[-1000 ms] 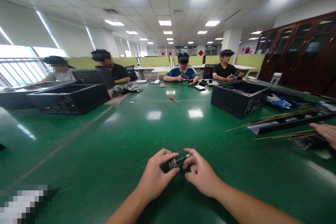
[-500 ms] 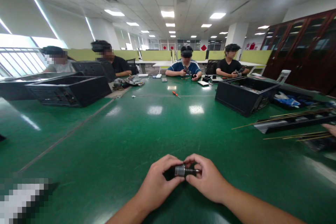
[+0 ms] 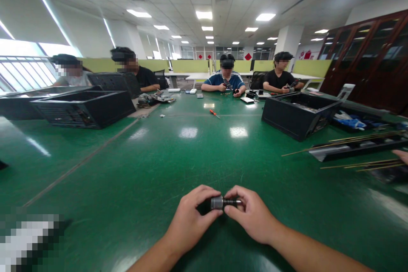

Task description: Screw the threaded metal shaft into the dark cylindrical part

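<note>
Between my hands is a small grey metal cylinder with a thin ribbed shaft, lying sideways just above or on the green table. The wide end points left and the shaft's shiny tip points right. My left hand is closed round the wide end, thumb below and fingers above. With thumb and fingers bent, my right hand grips the shaft side. Its fingers hide part of the shaft. I cannot tell whether the cylinder and shaft are one piece.
An orange screwdriver lies farther up the green table. Black computer cases stand left and right. Thin brass-coloured rods and a metal channel are at right, near another person's hand. Several people sit opposite.
The cylinder has shifted slightly left and up in view, and my right fingers have moved a little along the shaft. Both hands keep their hold.
</note>
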Available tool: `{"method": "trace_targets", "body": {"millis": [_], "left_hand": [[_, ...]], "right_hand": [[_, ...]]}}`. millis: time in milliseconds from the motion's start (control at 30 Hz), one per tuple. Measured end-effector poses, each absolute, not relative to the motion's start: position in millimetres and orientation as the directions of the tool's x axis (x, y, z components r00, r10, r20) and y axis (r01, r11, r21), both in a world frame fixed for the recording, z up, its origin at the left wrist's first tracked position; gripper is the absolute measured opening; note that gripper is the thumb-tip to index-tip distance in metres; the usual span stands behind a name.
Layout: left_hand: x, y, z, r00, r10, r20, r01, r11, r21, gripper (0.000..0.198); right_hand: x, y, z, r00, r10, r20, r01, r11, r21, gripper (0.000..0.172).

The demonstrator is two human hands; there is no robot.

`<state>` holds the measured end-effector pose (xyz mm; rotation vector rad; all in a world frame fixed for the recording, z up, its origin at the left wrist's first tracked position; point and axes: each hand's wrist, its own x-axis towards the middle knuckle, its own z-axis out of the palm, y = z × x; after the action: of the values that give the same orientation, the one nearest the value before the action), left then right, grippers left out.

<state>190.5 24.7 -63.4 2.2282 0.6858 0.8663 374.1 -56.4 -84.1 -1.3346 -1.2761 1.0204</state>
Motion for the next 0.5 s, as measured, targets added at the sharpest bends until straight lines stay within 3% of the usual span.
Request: {"method": "trace_targets", "body": {"millis": [500], "left_hand": [[189.5, 25.0, -64.1, 0.641, 0.651, 0.408, 0.234, -0.671, 0.703, 0.028]], "right_hand": [[375.0, -54.4, -86.7, 0.092, 0.995, 0.034, 0.122, 0.022, -0.992, 0.012]]}}
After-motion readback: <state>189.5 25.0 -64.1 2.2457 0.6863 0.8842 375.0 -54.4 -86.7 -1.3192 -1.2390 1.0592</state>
